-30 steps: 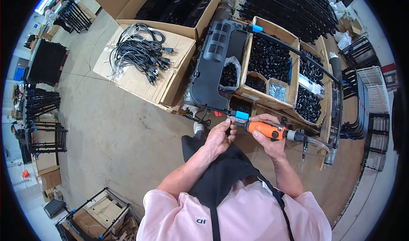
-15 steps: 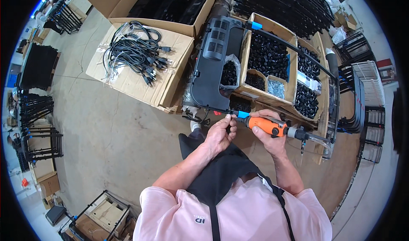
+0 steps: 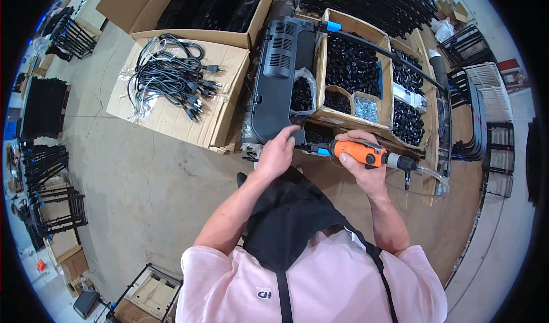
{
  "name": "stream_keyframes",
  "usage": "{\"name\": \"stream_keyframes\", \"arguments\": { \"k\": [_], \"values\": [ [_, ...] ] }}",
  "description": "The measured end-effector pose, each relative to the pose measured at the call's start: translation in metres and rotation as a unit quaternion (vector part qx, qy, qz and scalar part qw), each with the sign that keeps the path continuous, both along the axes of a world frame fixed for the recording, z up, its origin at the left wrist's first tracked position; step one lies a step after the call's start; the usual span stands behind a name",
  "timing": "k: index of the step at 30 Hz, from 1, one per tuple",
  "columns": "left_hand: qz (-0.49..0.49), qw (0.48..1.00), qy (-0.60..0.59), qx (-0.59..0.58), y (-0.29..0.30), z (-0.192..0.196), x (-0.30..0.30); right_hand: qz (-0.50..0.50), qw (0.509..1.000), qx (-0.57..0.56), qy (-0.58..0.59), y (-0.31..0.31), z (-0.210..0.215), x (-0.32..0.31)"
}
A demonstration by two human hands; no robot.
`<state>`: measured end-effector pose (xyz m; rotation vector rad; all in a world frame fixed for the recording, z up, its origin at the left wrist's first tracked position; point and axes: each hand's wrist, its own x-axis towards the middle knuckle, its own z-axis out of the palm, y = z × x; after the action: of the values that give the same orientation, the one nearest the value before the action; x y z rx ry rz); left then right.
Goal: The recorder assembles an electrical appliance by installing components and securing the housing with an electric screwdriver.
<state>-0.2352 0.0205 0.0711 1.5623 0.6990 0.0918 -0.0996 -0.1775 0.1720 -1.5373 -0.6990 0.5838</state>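
My right hand [image 3: 366, 171] is wrapped round an orange power screwdriver [image 3: 355, 152] with a grey and black rear end, lying almost level and pointing left. Just beyond its nose, a blue band [image 3: 323, 151] shows on a black part beside the cover's near end. A long black plastic cover [image 3: 273, 108] with vent slots lies along the bench's left side. My left hand [image 3: 277, 156] is closed on the cover's near right corner, its fingertips partly hidden. A clear hose [image 3: 439, 181] loops behind the screwdriver.
Wooden bins hold black plastic parts [image 3: 350, 66] and silver screws [image 3: 366, 110]. A clear bag of small black parts [image 3: 303, 94] lies beside the cover. Black power cords [image 3: 168, 77] are heaped on a cardboard box [image 3: 171, 127]. A thin black bar [image 3: 389, 54] slants over the bins.
My left hand has shifted left and away from the screwdriver's nose, onto the cover's corner. The screwdriver stays in my right hand at nearly the same spot. The view has shifted slightly.
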Motion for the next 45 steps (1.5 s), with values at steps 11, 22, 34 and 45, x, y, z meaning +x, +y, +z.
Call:
{"name": "stream_keyframes", "arguments": {
  "k": [11,22,34,45],
  "values": [
    [-0.221,0.901,0.087,0.362,0.031,0.006,0.016,0.044,0.998,-0.042,0.006,0.017,-0.008,-0.004],
    [-0.204,0.916,0.046,0.341,0.034,0.0,0.015,0.081,0.989,-0.088,-0.089,0.034,-0.021,-0.009],
    [0.102,0.89,-0.106,-0.432,0.025,-0.005,-0.033,0.184,0.954,-0.173,-0.16,0.055,-0.008,-0.004],
    [0.173,0.83,-0.108,-0.52,-0.032,-0.027,-0.063,0.151,0.97,-0.14,-0.129,0.056,0.002,-0.012]
  ]
}}
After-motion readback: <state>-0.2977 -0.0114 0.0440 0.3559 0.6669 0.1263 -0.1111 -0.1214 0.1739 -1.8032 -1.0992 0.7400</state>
